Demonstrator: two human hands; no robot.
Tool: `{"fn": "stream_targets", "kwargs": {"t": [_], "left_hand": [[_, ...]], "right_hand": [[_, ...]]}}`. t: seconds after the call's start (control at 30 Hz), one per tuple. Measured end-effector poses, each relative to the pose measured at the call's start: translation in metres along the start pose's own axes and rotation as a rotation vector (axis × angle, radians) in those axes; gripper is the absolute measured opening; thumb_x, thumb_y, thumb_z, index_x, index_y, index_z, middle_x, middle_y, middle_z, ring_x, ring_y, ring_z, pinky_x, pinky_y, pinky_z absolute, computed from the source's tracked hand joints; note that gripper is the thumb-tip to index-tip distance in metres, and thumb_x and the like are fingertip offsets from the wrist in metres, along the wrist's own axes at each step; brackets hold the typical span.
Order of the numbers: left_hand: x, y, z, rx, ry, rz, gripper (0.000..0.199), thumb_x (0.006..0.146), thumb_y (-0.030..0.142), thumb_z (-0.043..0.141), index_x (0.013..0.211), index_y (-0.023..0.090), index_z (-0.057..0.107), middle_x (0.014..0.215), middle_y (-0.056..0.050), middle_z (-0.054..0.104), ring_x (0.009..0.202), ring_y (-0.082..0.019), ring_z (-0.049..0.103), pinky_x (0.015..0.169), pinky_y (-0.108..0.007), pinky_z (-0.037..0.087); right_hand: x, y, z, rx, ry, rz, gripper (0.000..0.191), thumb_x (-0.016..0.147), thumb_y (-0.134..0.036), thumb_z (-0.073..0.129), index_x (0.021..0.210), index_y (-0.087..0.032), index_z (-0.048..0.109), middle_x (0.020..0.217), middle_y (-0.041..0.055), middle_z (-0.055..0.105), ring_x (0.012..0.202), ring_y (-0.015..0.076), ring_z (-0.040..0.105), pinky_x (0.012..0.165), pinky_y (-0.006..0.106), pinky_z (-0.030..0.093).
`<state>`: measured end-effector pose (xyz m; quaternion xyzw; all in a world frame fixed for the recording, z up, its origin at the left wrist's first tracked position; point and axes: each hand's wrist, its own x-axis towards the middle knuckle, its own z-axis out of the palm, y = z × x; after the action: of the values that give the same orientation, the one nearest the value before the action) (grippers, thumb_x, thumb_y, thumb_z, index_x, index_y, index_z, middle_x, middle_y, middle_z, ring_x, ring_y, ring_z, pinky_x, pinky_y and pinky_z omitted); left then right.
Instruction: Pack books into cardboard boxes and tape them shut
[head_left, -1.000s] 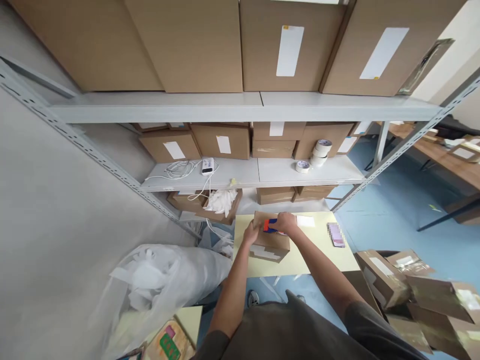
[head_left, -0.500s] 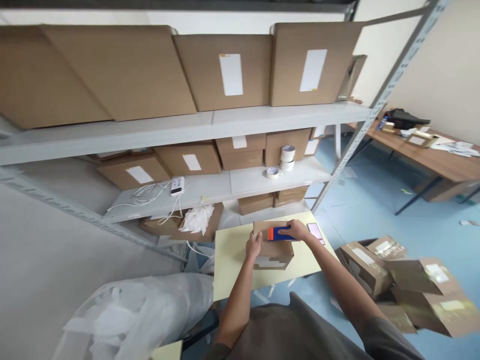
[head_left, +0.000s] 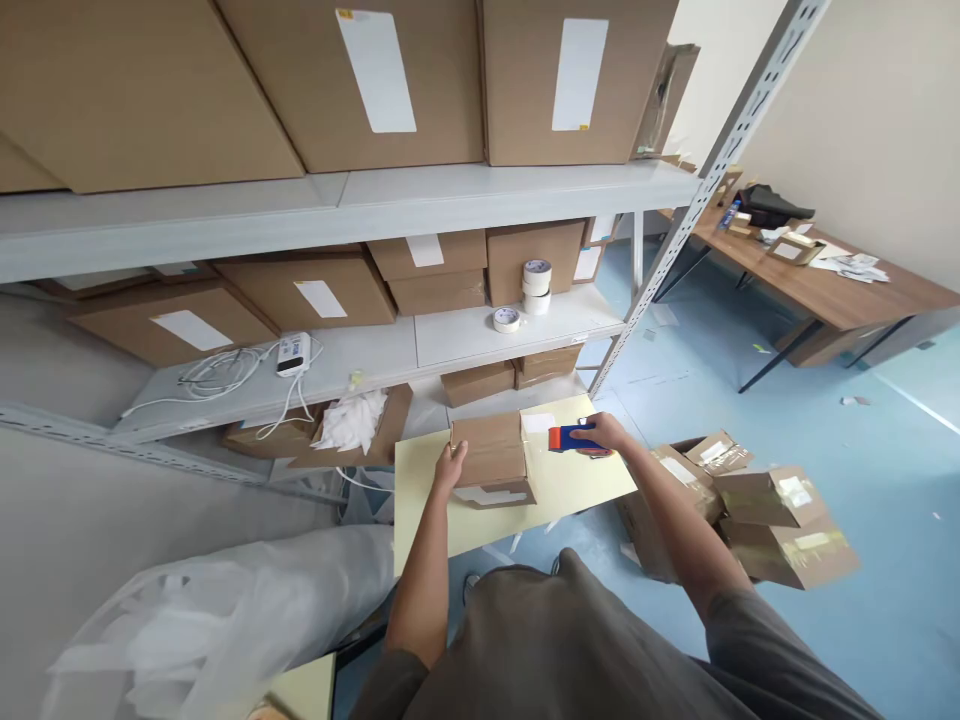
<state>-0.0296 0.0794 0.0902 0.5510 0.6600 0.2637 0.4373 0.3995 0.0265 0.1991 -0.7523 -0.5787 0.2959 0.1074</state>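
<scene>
A closed cardboard box sits on the pale yellow table, with a white label on its near side. My left hand grips the box at its left edge. To the right of the box, my right hand is wrapped round a blue and orange tape dispenser, held just above the table and apart from the box. A white paper lies on the table behind the dispenser.
Metal shelving ahead holds cardboard boxes, tape rolls and a power strip. Open boxes lie on the floor at right. A wrapped plastic bundle is at lower left; a brown desk stands back right.
My right hand has moved the tape dispenser from over the box to its right side. My left hand still grips the box's left edge. The camera view has shifted.
</scene>
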Motion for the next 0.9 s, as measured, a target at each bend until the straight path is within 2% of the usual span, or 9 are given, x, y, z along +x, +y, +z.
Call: {"fn": "stream_targets", "kwargs": {"t": [0.1, 0.17, 0.3, 0.4, 0.47, 0.57, 0.7, 0.8, 0.9], "left_hand": [[0.010, -0.023, -0.038, -0.019, 0.011, -0.024, 0.052, 0.104, 0.058, 0.052, 0.128, 0.016, 0.072, 0.136, -0.015, 0.075, 0.135, -0.030, 0.065, 0.111, -0.037, 0.051], [0.016, -0.039, -0.066, 0.038, 0.038, -0.092, 0.054, 0.104, 0.060, 0.052, 0.124, 0.015, 0.075, 0.132, -0.017, 0.077, 0.134, -0.032, 0.066, 0.110, -0.039, 0.052], [0.022, -0.065, -0.118, 0.144, 0.143, -0.208, 0.056, 0.100, 0.060, 0.059, 0.125, 0.013, 0.075, 0.133, -0.022, 0.075, 0.134, -0.038, 0.066, 0.112, -0.046, 0.050], [0.020, -0.077, -0.143, 0.107, 0.202, -0.139, 0.055, 0.102, 0.060, 0.056, 0.134, 0.017, 0.071, 0.140, -0.016, 0.073, 0.138, -0.033, 0.063, 0.115, -0.042, 0.048], [0.017, -0.082, -0.150, 0.060, 0.161, -0.046, 0.055, 0.104, 0.061, 0.049, 0.132, 0.020, 0.072, 0.139, -0.013, 0.074, 0.136, -0.030, 0.064, 0.114, -0.039, 0.048], [0.011, -0.088, -0.144, 0.068, 0.063, -0.069, 0.054, 0.104, 0.062, 0.048, 0.130, 0.021, 0.073, 0.136, -0.012, 0.075, 0.133, -0.032, 0.066, 0.111, -0.040, 0.049], [0.000, -0.099, -0.115, 0.112, 0.049, -0.205, 0.055, 0.103, 0.060, 0.053, 0.139, 0.021, 0.066, 0.140, -0.014, 0.073, 0.134, -0.032, 0.066, 0.110, -0.039, 0.049], [-0.007, -0.100, -0.083, 0.129, 0.048, -0.230, 0.056, 0.105, 0.057, 0.048, 0.147, 0.022, 0.059, 0.145, -0.013, 0.070, 0.137, -0.030, 0.064, 0.111, -0.038, 0.049], [-0.011, -0.087, -0.046, 0.169, 0.052, -0.263, 0.057, 0.107, 0.055, 0.044, 0.151, 0.021, 0.054, 0.148, -0.014, 0.068, 0.139, -0.031, 0.063, 0.111, -0.039, 0.049]], "right_hand": [[0.003, -0.045, 0.036, 0.021, 0.002, -0.057, 0.055, 0.077, -0.072, 0.074, 0.062, -0.021, 0.060, 0.059, -0.0016, 0.061, 0.060, 0.0142, 0.054, 0.056, 0.025, 0.033], [0.004, -0.082, 0.060, 0.043, -0.015, -0.108, 0.058, 0.079, -0.076, 0.071, 0.063, -0.021, 0.062, 0.064, -0.0002, 0.064, 0.062, 0.0148, 0.056, 0.057, 0.025, 0.035], [0.006, -0.163, 0.107, 0.017, -0.089, -0.157, 0.057, 0.082, -0.077, 0.071, 0.077, -0.020, 0.073, 0.074, 0.0040, 0.073, 0.068, 0.0174, 0.062, 0.060, 0.025, 0.038], [0.008, -0.217, 0.139, -0.059, -0.140, -0.173, 0.057, 0.084, -0.076, 0.072, 0.091, -0.020, 0.078, 0.088, 0.0090, 0.079, 0.078, 0.0202, 0.069, 0.063, 0.025, 0.040], [0.009, -0.244, 0.160, -0.131, -0.164, -0.192, 0.057, 0.085, -0.076, 0.072, 0.099, -0.020, 0.079, 0.098, 0.0109, 0.081, 0.085, 0.0222, 0.072, 0.066, 0.025, 0.042], [0.010, -0.272, 0.187, -0.255, -0.210, -0.204, 0.058, 0.085, -0.075, 0.073, 0.108, -0.023, 0.080, 0.107, 0.0121, 0.082, 0.094, 0.0258, 0.075, 0.072, 0.027, 0.046], [0.008, -0.283, 0.206, -0.328, -0.271, -0.193, 0.059, 0.084, -0.072, 0.076, 0.113, -0.020, 0.081, 0.112, 0.0168, 0.081, 0.099, 0.0296, 0.077, 0.075, 0.030, 0.051], [0.007, -0.271, 0.200, -0.353, -0.290, -0.166, 0.058, 0.088, -0.070, 0.074, 0.114, -0.018, 0.081, 0.114, 0.0181, 0.081, 0.102, 0.0304, 0.077, 0.079, 0.030, 0.053], [0.008, -0.246, 0.179, -0.371, -0.277, -0.129, 0.055, 0.092, -0.067, 0.071, 0.115, -0.018, 0.080, 0.117, 0.0180, 0.080, 0.106, 0.0297, 0.076, 0.081, 0.030, 0.054]]}}
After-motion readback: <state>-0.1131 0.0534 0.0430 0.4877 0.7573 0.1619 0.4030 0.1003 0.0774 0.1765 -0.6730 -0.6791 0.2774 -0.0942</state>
